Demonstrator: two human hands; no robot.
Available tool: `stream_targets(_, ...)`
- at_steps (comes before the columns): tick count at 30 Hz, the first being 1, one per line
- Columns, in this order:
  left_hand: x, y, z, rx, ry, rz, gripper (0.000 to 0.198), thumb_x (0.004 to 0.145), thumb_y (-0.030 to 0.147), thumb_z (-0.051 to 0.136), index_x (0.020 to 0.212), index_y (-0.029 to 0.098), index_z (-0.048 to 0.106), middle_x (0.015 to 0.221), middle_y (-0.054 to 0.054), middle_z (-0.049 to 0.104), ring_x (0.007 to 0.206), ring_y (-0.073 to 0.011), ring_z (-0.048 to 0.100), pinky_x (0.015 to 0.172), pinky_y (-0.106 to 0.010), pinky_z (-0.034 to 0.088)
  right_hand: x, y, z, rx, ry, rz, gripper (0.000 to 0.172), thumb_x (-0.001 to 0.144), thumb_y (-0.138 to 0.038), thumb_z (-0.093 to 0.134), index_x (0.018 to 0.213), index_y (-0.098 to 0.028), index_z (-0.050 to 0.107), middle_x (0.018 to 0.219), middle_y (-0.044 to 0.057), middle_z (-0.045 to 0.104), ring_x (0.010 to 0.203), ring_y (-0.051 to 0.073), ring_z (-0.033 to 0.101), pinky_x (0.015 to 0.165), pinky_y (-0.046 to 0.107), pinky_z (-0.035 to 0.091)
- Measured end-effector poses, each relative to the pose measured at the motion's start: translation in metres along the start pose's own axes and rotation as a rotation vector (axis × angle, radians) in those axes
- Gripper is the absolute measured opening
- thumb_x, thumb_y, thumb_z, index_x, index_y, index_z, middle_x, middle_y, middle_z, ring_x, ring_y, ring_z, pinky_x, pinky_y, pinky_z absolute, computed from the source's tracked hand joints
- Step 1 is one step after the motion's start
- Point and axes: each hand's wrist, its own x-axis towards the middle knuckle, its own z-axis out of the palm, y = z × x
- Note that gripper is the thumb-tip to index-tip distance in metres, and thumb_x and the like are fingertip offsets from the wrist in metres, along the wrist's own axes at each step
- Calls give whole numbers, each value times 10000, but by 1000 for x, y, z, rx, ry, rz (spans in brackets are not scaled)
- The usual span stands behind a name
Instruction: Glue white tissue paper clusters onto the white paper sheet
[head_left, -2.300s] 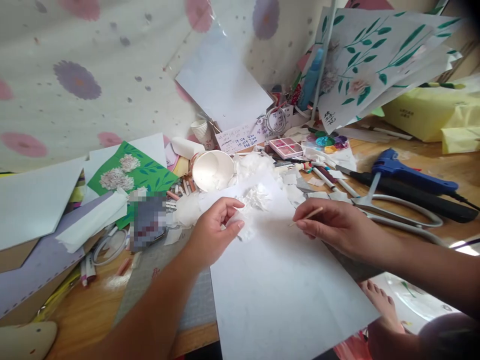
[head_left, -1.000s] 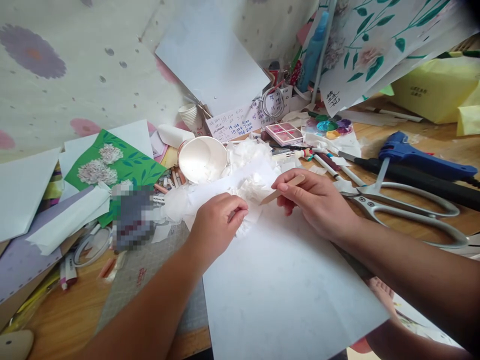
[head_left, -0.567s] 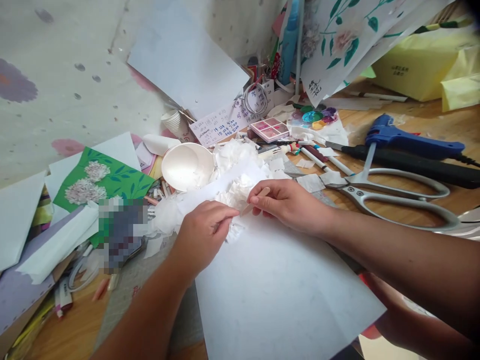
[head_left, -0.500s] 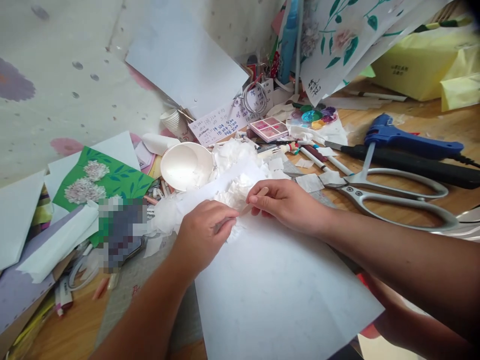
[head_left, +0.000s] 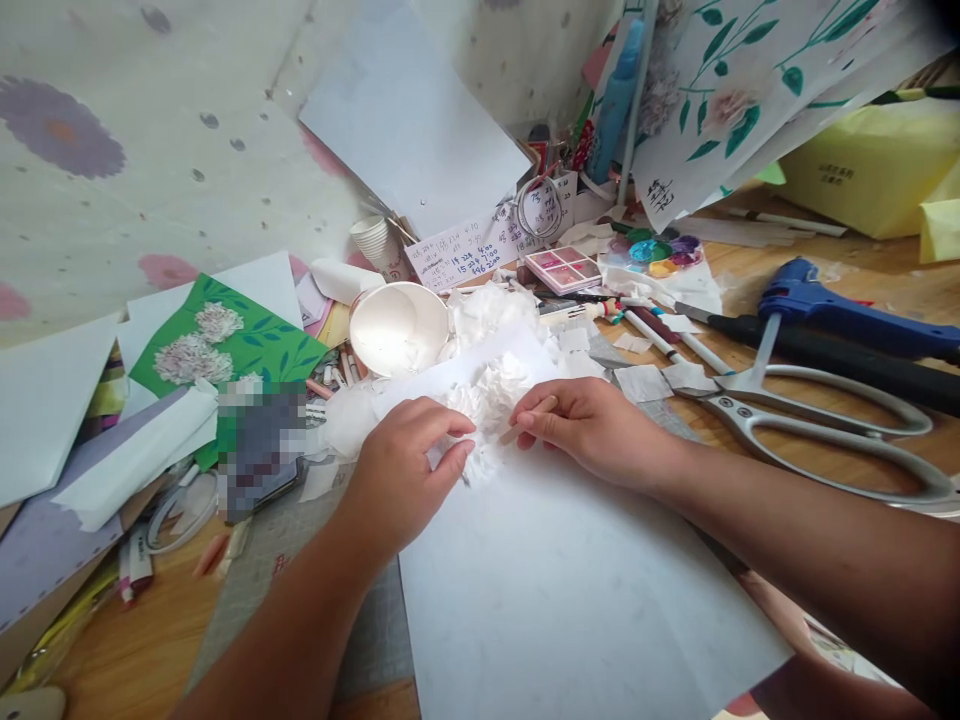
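A cluster of ruffled white paper flowers (head_left: 504, 380) lies on the upper part of a large white sheet (head_left: 585, 580). My right hand (head_left: 600, 425) pinches a thin wooden stick (head_left: 549, 404), its lower end slanting to the flowers. At the flowers' left edge is my left hand (head_left: 405, 470), thumb and forefinger curved with a small gap between the tips; I make out nothing held there. Just beyond the hands stand a white paper bowl (head_left: 397, 330) and a heap of crumpled white tissue (head_left: 491, 310).
Large scissors (head_left: 825, 455) and a blue glue gun (head_left: 855, 310) lie on the right. A paint palette (head_left: 564, 270) sits at the back among pens. On the left are a green flower picture (head_left: 255, 340) and stacked papers. A grey cutting mat (head_left: 322, 590) extends under the sheet.
My left thumb and forefinger have parted slightly and drawn back from the stick's tip. The right hand still grips the stick. The whole view has shifted a little.
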Motion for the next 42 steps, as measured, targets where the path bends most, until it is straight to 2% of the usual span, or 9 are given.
stream_targets(7, 0, 2, 6, 8, -55, 27, 170, 763, 252, 627, 926, 233, 671, 877, -19, 566, 862, -184, 537, 756, -334, 441, -1, 0, -1, 62, -9, -8, 178, 809, -300, 552, 793, -165, 667, 702, 14, 695, 617, 111, 558, 576, 236, 403)
stream_targets(12, -2, 2, 5, 10, -101, 96, 155, 771, 186, 609, 898, 238, 682, 891, -25, 547, 851, -182, 508, 752, -341, 422, -1, 4, -5, 268, 193, -51, 202, 810, -336, 559, 730, -162, 624, 618, 3, 636, 539, 98, 522, 520, 231, 405)
stream_targets(21, -6, 3, -1, 67, -203, 189, 230, 810, 140, 530, 848, 305, 686, 897, -13, 548, 781, -173, 449, 723, -355, 367, -9, 9, -5, 139, 93, -157, 149, 835, -270, 552, 758, -183, 645, 656, 2, 644, 610, 117, 571, 581, 254, 435)
stream_targets(25, -5, 3, 0, 79, -164, 208, 171, 820, 172, 530, 880, 271, 656, 913, -17, 557, 823, -187, 481, 749, -369, 366, -15, -9, -41, 279, 467, -492, 127, 857, -233, 531, 762, -214, 613, 742, -1, 609, 683, 139, 594, 612, 287, 462)
stream_targets(28, -5, -1, 5, 127, -75, 206, 221, 813, 201, 553, 1022, 254, 602, 1004, -38, 557, 915, -219, 501, 801, -398, 370, -17, -31, -83, 23, 471, -653, 185, 853, -213, 510, 676, -211, 567, 738, 3, 594, 738, 164, 607, 692, 322, 468)
stream_targets(32, -5, -8, 10, 169, -16, 201, 297, 788, 239, 598, 1082, 267, 564, 1075, -45, 540, 977, -241, 510, 821, -409, 377, -16, -32, -111, -812, 60, -250, 201, 869, -261, 453, 781, -198, 622, 664, 15, 606, 577, 143, 546, 570, 275, 396)
stream_targets(35, -5, -12, 11, 134, 4, 209, 277, 791, 276, 602, 1066, 268, 572, 1069, -44, 542, 982, -235, 524, 820, -398, 394, -14, -12, -110, -1137, -124, -84, 163, 836, -258, 490, 813, -183, 633, 823, 68, 645, 760, 196, 588, 652, 285, 385)
stream_targets(38, -5, -15, 10, 77, 34, 197, 230, 795, 299, 593, 1022, 259, 600, 1046, -42, 557, 973, -226, 540, 824, -382, 415, -12, 4, -110, -1185, -81, -31, 149, 761, -313, 579, 786, -173, 621, 865, 87, 639, 786, 214, 577, 620, 274, 358)
stream_targets(42, -5, -12, 4, -20, 128, 132, 159, 803, 314, 570, 931, 242, 632, 980, -36, 594, 925, -213, 566, 811, -360, 445, -9, -4, -112, -1141, 40, 1, 199, 769, -304, 536, 614, -181, 515, 611, 17, 535, 589, 144, 479, 523, 254, 294)
